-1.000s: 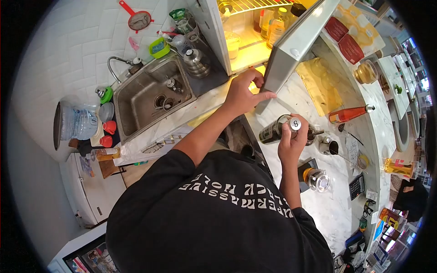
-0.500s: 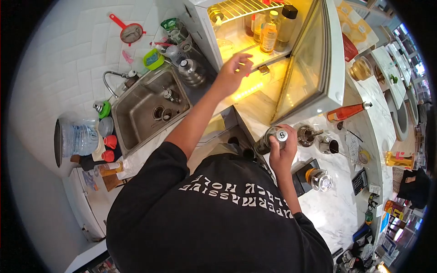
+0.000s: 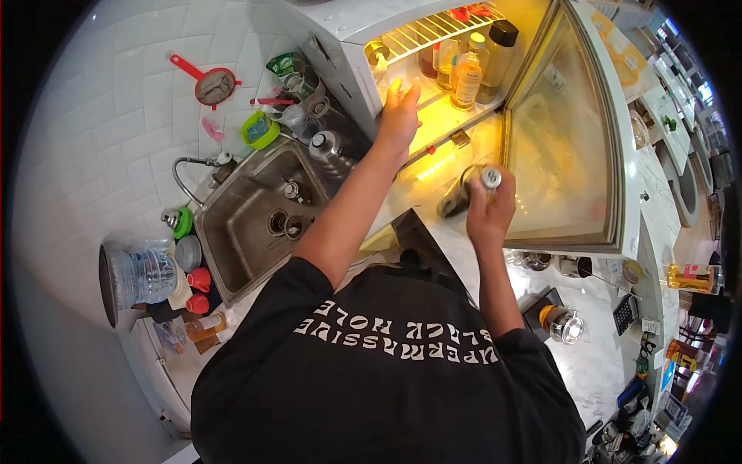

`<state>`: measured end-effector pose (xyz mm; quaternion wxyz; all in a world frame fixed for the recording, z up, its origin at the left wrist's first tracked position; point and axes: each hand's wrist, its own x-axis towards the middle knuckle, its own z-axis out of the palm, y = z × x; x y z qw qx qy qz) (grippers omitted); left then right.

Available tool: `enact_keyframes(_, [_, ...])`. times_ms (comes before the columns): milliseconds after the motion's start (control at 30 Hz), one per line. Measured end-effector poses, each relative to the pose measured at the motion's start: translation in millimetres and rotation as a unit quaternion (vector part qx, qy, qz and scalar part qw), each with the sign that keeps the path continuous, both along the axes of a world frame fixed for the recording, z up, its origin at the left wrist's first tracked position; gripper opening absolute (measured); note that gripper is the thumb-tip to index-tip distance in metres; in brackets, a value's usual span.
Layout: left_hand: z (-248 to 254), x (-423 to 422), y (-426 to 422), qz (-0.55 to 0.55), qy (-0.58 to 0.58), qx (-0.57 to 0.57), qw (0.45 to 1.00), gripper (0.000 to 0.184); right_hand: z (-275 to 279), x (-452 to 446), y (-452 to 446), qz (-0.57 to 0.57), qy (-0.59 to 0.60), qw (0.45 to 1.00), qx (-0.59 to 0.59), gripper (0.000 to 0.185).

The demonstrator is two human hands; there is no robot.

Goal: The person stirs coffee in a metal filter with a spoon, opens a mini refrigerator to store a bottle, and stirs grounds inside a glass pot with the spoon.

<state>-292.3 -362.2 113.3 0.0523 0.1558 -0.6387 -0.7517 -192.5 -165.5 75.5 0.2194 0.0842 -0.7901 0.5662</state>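
My left hand (image 3: 400, 120) is at the front of a small lit fridge (image 3: 340, 58), fingers apart and nothing in them. My right hand (image 3: 492, 209) grips a clear-walled, dark-looking bottle (image 3: 456, 203) around its silver cap, which carries an "S". The bottle is tilted and a little blurred, over the counter just outside the fridge opening. Beside it stands the fridge's glass door (image 3: 564, 147), swung open to the right. On the fridge floor are a bottle of yellow-orange liquid (image 3: 467, 77), a taller black-capped bottle (image 3: 497, 62) and others partly hidden behind.
A metal sink (image 3: 247, 240) lies left of my arm, with a metal flask (image 3: 328, 147) and a green container (image 3: 260, 130) at its back. To my right the marble counter (image 3: 564, 371) holds a glass pot with an orange band (image 3: 563, 323) and a calculator (image 3: 625, 312).
My right hand has carried the bottle up and forward, closer to the fridge opening. My left hand has turned its fingers upward at the opening. The view has shifted, showing more of the door's glass.
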Motion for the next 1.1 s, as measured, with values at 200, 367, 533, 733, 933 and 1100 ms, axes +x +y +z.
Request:
enact_keyframes(200, [10,-16,2,0.038,0.037,0.048,0.997,0.079,5,-86,-22,-0.020,0.111,0.994,0.004,0.019])
enact_keyframes(367, [5,-30,5,0.087,0.056,0.108,0.989,0.072,-2,-153,-44,-0.020,0.103,0.994,-0.027,0.031])
enact_keyframes(533, [1,-33,5,0.114,0.090,0.129,0.981,0.063,-10,-197,-65,-0.025,0.095,0.995,-0.006,0.038])
enact_keyframes(733, [1,-36,6,0.144,0.089,0.155,0.973,0.060,-16,-230,-88,-0.024,0.136,0.990,0.006,0.039])
enact_keyframes(933, [-8,-34,3,0.140,0.090,0.153,0.974,0.050,-16,-252,-109,-0.022,0.137,0.990,-0.003,0.040])
enact_keyframes(1100, [-5,-33,6,0.147,0.087,0.150,0.974,0.047,-20,-243,-118,-0.012,0.112,0.992,-0.060,0.061])
